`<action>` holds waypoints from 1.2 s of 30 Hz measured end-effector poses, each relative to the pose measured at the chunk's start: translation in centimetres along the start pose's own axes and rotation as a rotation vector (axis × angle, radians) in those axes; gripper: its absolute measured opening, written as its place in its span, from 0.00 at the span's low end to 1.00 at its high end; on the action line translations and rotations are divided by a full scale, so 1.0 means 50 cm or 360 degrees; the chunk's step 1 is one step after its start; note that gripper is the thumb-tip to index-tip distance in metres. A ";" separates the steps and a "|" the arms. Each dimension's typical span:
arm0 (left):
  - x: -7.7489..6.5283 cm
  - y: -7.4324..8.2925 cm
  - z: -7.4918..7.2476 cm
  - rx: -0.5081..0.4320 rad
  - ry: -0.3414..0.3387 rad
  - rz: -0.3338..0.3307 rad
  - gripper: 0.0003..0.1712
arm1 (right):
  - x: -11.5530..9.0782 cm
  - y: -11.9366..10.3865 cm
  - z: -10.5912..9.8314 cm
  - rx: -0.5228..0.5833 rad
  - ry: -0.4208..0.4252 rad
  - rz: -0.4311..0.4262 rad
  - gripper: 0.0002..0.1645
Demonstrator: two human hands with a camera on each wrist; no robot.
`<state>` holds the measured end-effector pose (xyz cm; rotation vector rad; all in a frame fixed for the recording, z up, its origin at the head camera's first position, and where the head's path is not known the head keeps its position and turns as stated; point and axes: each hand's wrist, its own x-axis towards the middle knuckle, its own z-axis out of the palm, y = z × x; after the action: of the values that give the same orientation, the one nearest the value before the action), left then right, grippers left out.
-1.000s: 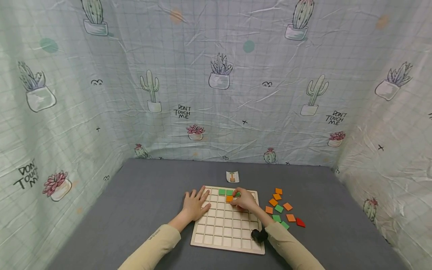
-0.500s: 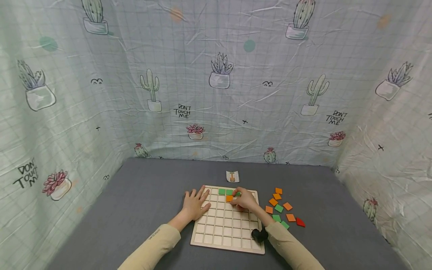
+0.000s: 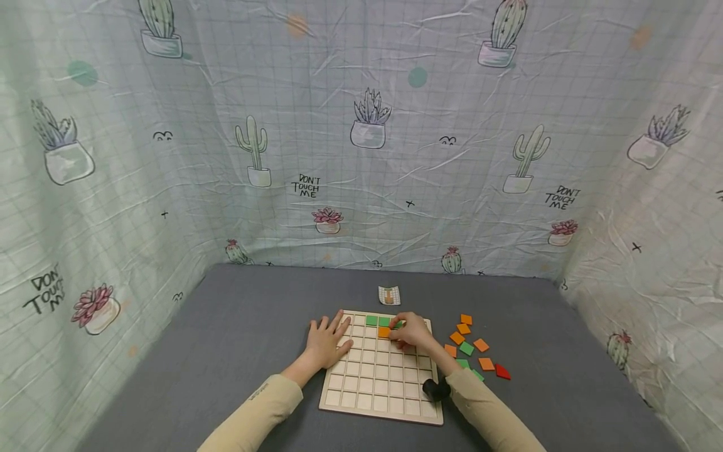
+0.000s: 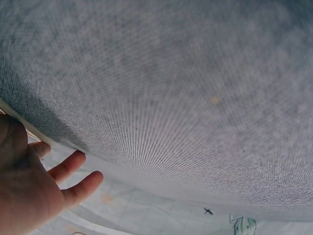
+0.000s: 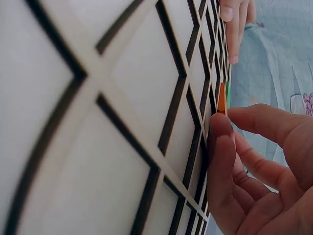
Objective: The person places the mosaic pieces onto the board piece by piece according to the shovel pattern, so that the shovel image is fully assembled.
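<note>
A light wooden board (image 3: 366, 370) with a grid of shallow squares lies on the dark grey table. In its second row from the far edge sits an orange square tile (image 3: 383, 333). My right hand (image 3: 413, 331) has its curled thumb and forefinger at that tile's right edge. In the right wrist view the thumb and forefinger (image 5: 266, 122) pinch the tile's end; the contact is partly hidden. Green tiles (image 3: 377, 321) stand in a row just beyond, the rightmost partly covered by my forefinger. My left hand (image 3: 326, 344) rests with spread fingers on the board's left edge.
Right of the board lie several loose orange tiles (image 3: 481, 345), green tiles (image 3: 466, 348) and a red quarter-round piece (image 3: 503, 371). A small pattern card (image 3: 389, 295) lies beyond the board. A patterned curtain (image 3: 361, 176) hangs behind the table.
My right hand has shifted very slightly to the right, showing a little more of the orange tile. The left hand and the board have stayed in place.
</note>
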<state>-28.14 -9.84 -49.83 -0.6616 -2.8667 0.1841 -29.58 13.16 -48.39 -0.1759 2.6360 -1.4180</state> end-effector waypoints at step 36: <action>-0.002 0.001 -0.007 -0.0049 -0.0022 0.0001 0.32 | 0.000 0.002 -0.001 -0.0052 -0.0063 -0.0073 0.11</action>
<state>-27.93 -9.80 -49.51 -0.6698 -2.8881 0.1456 -29.61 13.26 -48.43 -0.2667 2.6405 -1.3712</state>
